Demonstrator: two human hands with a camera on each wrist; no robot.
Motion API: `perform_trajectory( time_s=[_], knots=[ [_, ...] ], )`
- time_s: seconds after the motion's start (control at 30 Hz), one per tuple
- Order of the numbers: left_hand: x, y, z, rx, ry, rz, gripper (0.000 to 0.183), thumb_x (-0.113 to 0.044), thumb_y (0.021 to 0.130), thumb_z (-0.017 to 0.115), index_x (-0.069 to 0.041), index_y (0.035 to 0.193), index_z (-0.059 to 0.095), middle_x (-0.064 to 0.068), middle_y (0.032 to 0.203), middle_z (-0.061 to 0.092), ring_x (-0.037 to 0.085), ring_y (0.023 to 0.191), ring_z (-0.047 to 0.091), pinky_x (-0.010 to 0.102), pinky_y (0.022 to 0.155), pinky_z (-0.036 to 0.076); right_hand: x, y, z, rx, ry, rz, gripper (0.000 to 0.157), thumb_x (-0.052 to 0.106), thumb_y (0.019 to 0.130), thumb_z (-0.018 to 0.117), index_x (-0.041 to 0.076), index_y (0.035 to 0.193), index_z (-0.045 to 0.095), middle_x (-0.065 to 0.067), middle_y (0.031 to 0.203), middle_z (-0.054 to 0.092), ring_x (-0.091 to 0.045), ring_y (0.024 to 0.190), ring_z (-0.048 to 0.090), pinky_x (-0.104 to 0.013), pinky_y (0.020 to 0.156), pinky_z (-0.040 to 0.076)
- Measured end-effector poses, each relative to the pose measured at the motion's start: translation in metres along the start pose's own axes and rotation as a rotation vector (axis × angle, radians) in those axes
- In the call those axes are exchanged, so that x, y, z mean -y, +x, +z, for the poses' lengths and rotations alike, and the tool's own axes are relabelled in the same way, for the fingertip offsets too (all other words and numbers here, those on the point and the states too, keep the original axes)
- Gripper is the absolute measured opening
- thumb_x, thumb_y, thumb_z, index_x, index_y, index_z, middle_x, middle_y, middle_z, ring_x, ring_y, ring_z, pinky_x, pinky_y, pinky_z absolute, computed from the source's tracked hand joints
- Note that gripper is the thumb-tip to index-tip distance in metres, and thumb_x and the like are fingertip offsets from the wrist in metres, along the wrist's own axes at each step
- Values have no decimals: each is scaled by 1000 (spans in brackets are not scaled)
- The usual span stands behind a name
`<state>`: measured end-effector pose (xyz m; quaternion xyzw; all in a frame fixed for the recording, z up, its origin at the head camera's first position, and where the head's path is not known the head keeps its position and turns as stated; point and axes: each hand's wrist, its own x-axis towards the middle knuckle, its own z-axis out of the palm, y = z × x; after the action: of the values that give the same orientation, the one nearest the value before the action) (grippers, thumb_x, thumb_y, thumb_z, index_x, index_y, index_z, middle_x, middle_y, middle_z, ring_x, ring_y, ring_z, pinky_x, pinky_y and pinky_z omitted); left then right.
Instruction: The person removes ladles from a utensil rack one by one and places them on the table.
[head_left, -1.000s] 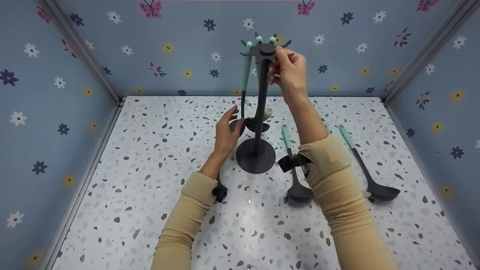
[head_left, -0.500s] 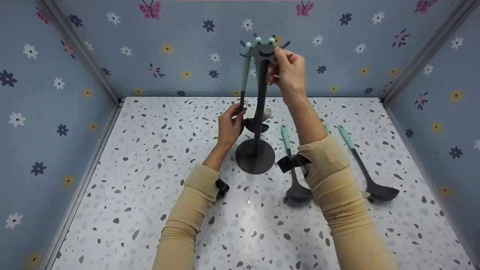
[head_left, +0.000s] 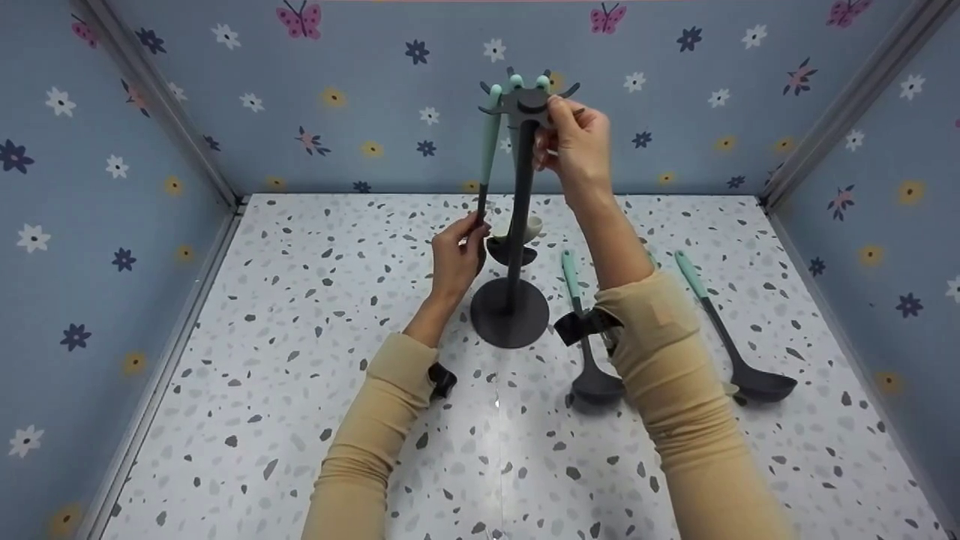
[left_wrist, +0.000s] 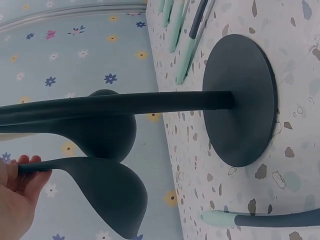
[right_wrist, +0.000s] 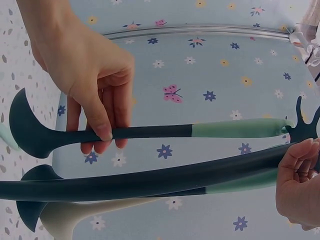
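Note:
My left hand [head_left: 454, 259] pinches the dark shaft of a ladle [right_wrist: 150, 131] just above its bowl, thumb on one side and fingers on the other. That ladle's mint handle hangs by its end from the black utensil stand [head_left: 523, 202]. At the stand's top, my right hand [head_left: 581, 146] grips the hooked head between thumb and fingers. Behind the pole hang another dark ladle [left_wrist: 112, 132] and a cream-coloured utensil [right_wrist: 65, 215], partly hidden by it. The stand's round base [left_wrist: 242, 100] rests on the table.
A dark ladle with a mint handle [head_left: 592, 375] lies right of the stand, partly near my right sleeve. Farther right lies another ladle [head_left: 757, 379]. A pale utensil piece [head_left: 731, 388] shows beside it. Patterned walls [head_left: 375, 97] enclose the speckled table [head_left: 300, 375].
My left hand has gone from spread fingers beside the hanging ladle to pinching its shaft. The ladle's lower end has shifted slightly left. The right hand stays on the stand's head.

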<state>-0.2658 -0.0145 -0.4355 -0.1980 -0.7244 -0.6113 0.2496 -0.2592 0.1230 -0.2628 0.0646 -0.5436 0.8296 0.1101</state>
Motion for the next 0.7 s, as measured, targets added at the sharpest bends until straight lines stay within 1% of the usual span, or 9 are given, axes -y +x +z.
perform_trajectory(
  time_s=[0.07, 0.2, 0.37, 0.43, 0.57, 0.7],
  knots=[
    [-1, 0, -1, 2, 11, 11, 21, 2, 87, 53, 10, 105, 60, 20, 90, 63, 23, 82, 62, 33, 65, 52, 0, 0, 0, -6, 0, 5, 30, 5, 93, 44, 0, 63, 45, -9, 50, 42, -17, 40, 38, -24, 36, 36],
    [-1, 0, -3, -4, 41, 32, 18, 3, 87, 52, 9, 101, 62, 18, 88, 63, 21, 81, 62, 28, 64, 52, 0, 0, -1, -12, 4, 16, 30, 5, 92, 45, -1, 63, 44, -9, 50, 42, -17, 40, 38, -24, 36, 36],
    [-3, 2, -4, -16, 42, 46, 16, 2, 87, 53, 8, 97, 63, 17, 84, 64, 22, 79, 62, 36, 61, 52, 1, 0, -1, -1, 2, 8, 30, 5, 92, 44, 0, 63, 45, -9, 50, 43, -17, 40, 38, -24, 36, 36],
    [-4, 3, -5, -19, 39, 43, 16, 1, 87, 53, 8, 97, 63, 17, 84, 63, 23, 79, 62, 37, 60, 52, 1, -1, -1, 7, -1, 4, 29, 4, 93, 44, 0, 63, 45, -9, 50, 43, -17, 40, 38, -24, 37, 36],
    [-7, 4, -8, -22, 37, 19, 19, 1, 87, 53, 9, 102, 61, 18, 88, 63, 23, 80, 62, 32, 64, 52, 2, -2, 0, 13, -4, 5, 29, 4, 93, 43, 0, 65, 47, -9, 51, 43, -16, 41, 39, -24, 38, 37],
    [-7, 5, -12, -35, 41, -6, 22, 0, 87, 54, 10, 106, 60, 20, 90, 62, 24, 81, 62, 30, 66, 52, 2, -1, -1, 8, 1, 10, 28, 4, 93, 44, -1, 65, 48, -9, 51, 43, -17, 41, 38, -24, 37, 37]
  ],
)
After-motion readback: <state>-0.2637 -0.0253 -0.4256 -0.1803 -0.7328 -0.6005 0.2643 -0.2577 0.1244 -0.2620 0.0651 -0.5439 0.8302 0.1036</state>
